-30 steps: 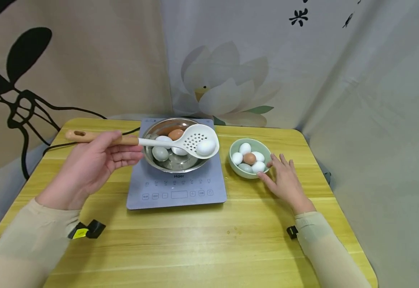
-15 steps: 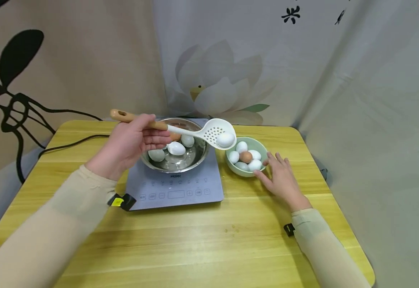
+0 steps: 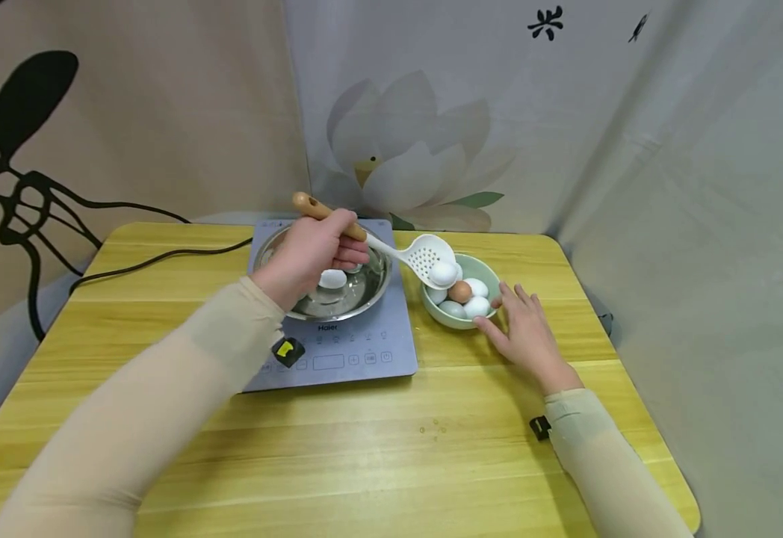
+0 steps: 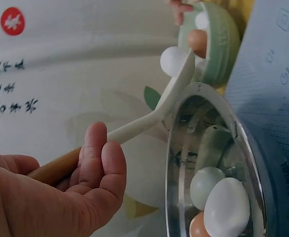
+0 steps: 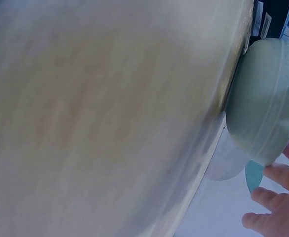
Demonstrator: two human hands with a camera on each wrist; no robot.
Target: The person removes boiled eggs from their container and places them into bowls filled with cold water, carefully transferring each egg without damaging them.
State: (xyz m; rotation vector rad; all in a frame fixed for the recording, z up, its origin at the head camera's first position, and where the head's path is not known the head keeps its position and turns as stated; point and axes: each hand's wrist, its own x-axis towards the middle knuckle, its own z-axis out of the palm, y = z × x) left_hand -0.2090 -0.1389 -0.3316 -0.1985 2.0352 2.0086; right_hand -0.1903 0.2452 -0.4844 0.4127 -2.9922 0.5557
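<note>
My left hand (image 3: 311, 258) grips the wooden handle of a white slotted spoon (image 3: 391, 250) above the steel pot. A white egg (image 3: 442, 273) sits in the spoon's head, which hangs over the left side of the green bowl (image 3: 440, 317). Inside the bowl lie several white eggs and a brown egg (image 3: 459, 291). With relaxed, spread fingers, my right hand (image 3: 529, 344) touches the bowl's right side; the right wrist view shows fingertips at the bowl wall (image 5: 263, 98). In the left wrist view, the steel pot (image 4: 255, 173) contains a white egg (image 4: 227, 207), a pale egg (image 4: 203, 185) and a brown egg (image 4: 198, 227).
The pot stands on a grey induction cooker (image 3: 391, 366) with touch controls, left of the bowl. A black cable (image 3: 156, 259) runs leftward from the cooker over the wooden table (image 3: 391, 463). Printed curtains (image 3: 418, 134) hang behind the table and on its right.
My left hand has moved right with the slotted spoon, carrying the white egg from above the pot to over the bowl. My right hand stays at the bowl.
</note>
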